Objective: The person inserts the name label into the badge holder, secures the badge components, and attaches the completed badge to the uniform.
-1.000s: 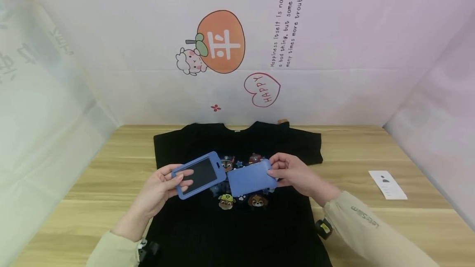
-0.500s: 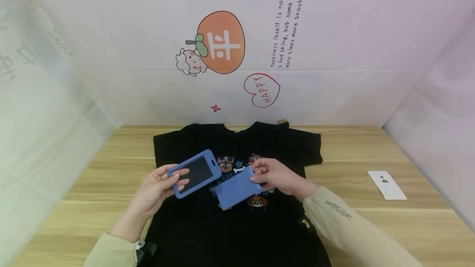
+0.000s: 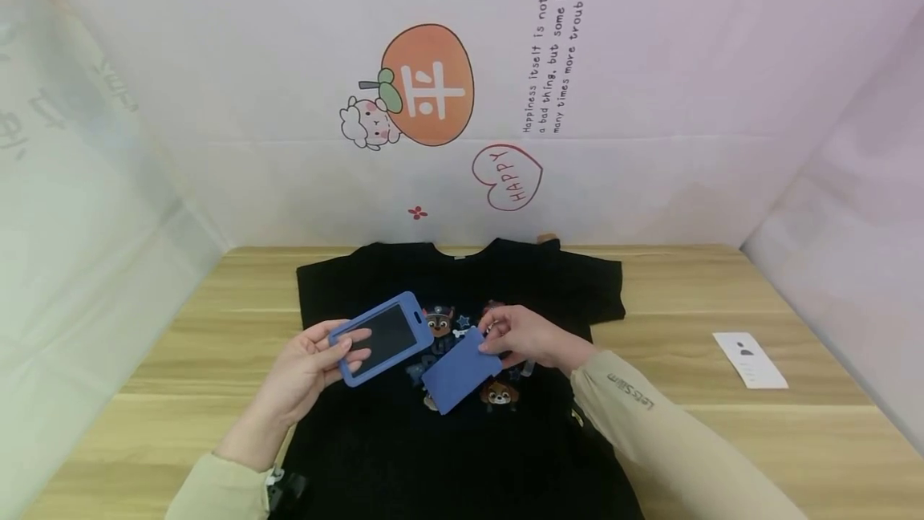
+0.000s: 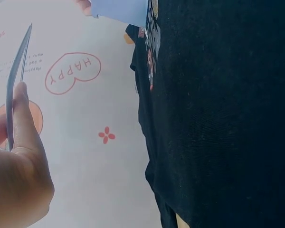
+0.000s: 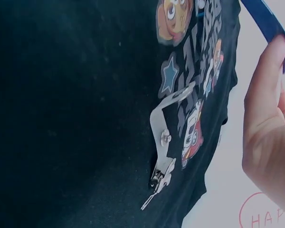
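Note:
My left hand (image 3: pixel 299 371) holds a blue badge holder frame (image 3: pixel 386 339) by its lower left end, thumb in front. Fingers show through its clear window, and a slot is cut in the right end. In the left wrist view the badge holder frame (image 4: pixel 13 90) appears edge-on between thumb and fingers. My right hand (image 3: pixel 530 337) pinches a flat blue panel (image 3: pixel 456 375) at its upper right end. The panel tilts down to the left, just right of the frame and apart from it. Both are over a black T-shirt (image 3: pixel 447 464) with cartoon dog prints.
A white card (image 3: pixel 751 361) with a person icon lies on the wooden table (image 3: pixel 671 287) at the right. On the shirt lies a metal clip with a clear snap strap (image 5: pixel 159 133). A printed white cloth (image 3: pixel 635 87) hangs behind the table.
My right hand has moved left with the blue panel, which now slopes more steeply down to the left. My left hand and the badge holder frame have barely shifted.

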`<control>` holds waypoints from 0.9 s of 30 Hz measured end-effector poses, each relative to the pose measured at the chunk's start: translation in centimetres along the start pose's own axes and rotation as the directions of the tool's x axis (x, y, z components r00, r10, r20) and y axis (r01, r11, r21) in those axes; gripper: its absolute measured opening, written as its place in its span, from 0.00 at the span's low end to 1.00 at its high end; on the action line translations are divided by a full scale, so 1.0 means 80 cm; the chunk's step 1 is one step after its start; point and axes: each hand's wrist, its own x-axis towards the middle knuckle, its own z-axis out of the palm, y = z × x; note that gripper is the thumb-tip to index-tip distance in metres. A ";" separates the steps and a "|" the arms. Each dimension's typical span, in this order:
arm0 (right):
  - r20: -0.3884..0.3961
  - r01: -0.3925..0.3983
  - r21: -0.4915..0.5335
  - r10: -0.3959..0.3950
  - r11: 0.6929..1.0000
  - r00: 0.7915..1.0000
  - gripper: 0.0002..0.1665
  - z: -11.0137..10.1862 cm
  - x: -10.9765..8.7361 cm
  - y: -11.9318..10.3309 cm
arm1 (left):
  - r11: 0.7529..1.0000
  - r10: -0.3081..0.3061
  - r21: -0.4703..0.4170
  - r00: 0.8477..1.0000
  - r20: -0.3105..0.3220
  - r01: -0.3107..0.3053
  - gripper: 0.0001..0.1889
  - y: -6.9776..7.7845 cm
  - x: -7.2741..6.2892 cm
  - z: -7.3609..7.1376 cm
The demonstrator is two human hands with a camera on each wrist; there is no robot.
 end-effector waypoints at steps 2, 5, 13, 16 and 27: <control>-0.005 -0.005 -0.009 0.005 1.000 1.000 0.08 -0.002 0.004 0.001 | 1.000 0.003 -0.002 1.000 0.004 -0.003 0.08 0.000 0.001 0.001; -0.011 -0.013 -0.021 0.013 1.000 1.000 0.08 -0.003 0.008 0.002 | 1.000 0.002 -0.006 1.000 0.002 -0.002 0.07 0.001 0.003 0.001; -0.025 -0.019 -0.064 0.017 0.998 1.000 0.10 -0.006 0.018 0.007 | 1.000 -0.011 -0.007 1.000 0.003 0.011 0.07 0.001 0.002 0.005; -0.033 -0.025 -0.078 0.023 0.997 0.999 0.10 -0.007 0.020 0.009 | 1.000 -0.017 -0.026 1.000 0.013 0.017 0.07 0.001 0.001 0.006; -0.046 -0.043 -0.131 0.037 0.990 0.998 0.13 -0.011 0.022 0.019 | 1.000 -0.021 -0.022 1.000 0.017 0.021 0.07 -0.003 -0.001 0.008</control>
